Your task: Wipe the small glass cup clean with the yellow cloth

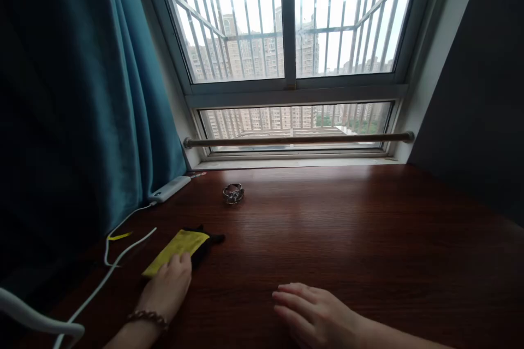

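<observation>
My left hand, with a beaded bracelet on its wrist, has its fingers curled on a folded yellow-and-black cloth. The cloth lies on the left part of the dark red-brown wooden tabletop; a black end sticks out to the right. Part of the cloth is hidden under my fingers. To the right, my right hand rests palm down on or just above the wood, fingers stretched out, holding nothing. Farther back lies a round, openwork silver metal piece, apart from both hands.
A white power strip lies at the back left beside a blue curtain. White cables run along the left side, one with a yellow tie. Behind the tabletop, a metal rail crosses a barred window.
</observation>
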Demonstrator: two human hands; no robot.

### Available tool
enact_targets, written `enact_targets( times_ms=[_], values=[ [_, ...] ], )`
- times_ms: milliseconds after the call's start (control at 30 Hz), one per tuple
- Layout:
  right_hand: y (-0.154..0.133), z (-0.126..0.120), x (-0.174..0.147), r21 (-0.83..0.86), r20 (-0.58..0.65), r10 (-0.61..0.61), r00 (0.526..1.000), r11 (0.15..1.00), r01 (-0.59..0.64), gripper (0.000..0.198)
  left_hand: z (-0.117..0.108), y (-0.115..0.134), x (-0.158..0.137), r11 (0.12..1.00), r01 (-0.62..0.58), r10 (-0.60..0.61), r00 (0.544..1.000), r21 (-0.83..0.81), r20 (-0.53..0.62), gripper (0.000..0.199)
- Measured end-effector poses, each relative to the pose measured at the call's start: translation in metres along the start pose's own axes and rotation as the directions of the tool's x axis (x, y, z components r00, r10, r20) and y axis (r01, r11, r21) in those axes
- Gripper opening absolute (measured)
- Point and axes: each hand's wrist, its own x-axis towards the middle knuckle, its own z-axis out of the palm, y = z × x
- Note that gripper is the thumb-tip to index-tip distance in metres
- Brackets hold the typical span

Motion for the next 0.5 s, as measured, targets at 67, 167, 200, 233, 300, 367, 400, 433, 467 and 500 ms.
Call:
enact_targets(
  times_ms=[67,167,200,233,300,367,400,433,467,500],
  values=[
    [-0.002,-0.007,0.001,0.115,0.017,0.068,0.998,0.991,-0.069,0.039,-0.012,0.008,0.004,0.973,-0.01,0.033,0.995,-0.232,0.093,0.021],
    [-0.006,-0.019,0.001,0.304,0.04,0.275,0.961,0.912,-0.274,0.048,-0.035,0.037,0.002,0.822,-0.087,0.171,0.98,-0.563,0.099,0.015],
    [-0.006,-0.022,0.001,0.341,0.053,0.352,0.934,0.873,-0.349,0.047,-0.042,0.052,0.0,0.772,-0.118,0.202,0.977,-0.625,0.065,0.013],
    [-0.006,-0.024,0.001,0.367,0.066,0.424,0.903,0.832,-0.417,0.046,-0.05,0.068,-0.004,0.721,-0.151,0.238,0.971,-0.676,0.036,0.012],
    [-0.001,-0.026,0.0,0.399,0.078,0.528,0.845,0.76,-0.512,0.041,-0.062,0.102,-0.01,0.62,-0.2,0.306,0.952,-0.759,-0.001,0.013],
    [0.006,-0.025,-0.001,0.435,0.051,0.598,0.8,0.708,-0.557,0.038,-0.068,0.137,-0.013,0.529,-0.213,0.345,0.938,-0.821,-0.021,0.016],
    [0.011,-0.023,-0.001,0.449,0.023,0.63,0.777,0.687,-0.571,0.036,-0.068,0.154,-0.012,0.476,-0.221,0.357,0.933,-0.851,-0.043,0.018],
    [0.016,-0.021,-0.002,0.454,-0.007,0.661,0.75,0.67,-0.587,0.035,-0.067,0.169,-0.01,0.414,-0.224,0.365,0.929,-0.882,-0.065,0.018],
    [0.021,-0.02,-0.004,0.446,-0.035,0.693,0.72,0.656,-0.61,0.033,-0.064,0.183,-0.006,0.325,-0.195,0.38,0.923,-0.925,-0.061,0.019],
    [0.025,-0.019,-0.005,0.42,-0.055,0.726,0.686,0.64,-0.643,0.033,-0.059,0.196,-0.002,0.235,-0.101,0.4,0.917,-0.967,0.002,0.021]
  ],
)
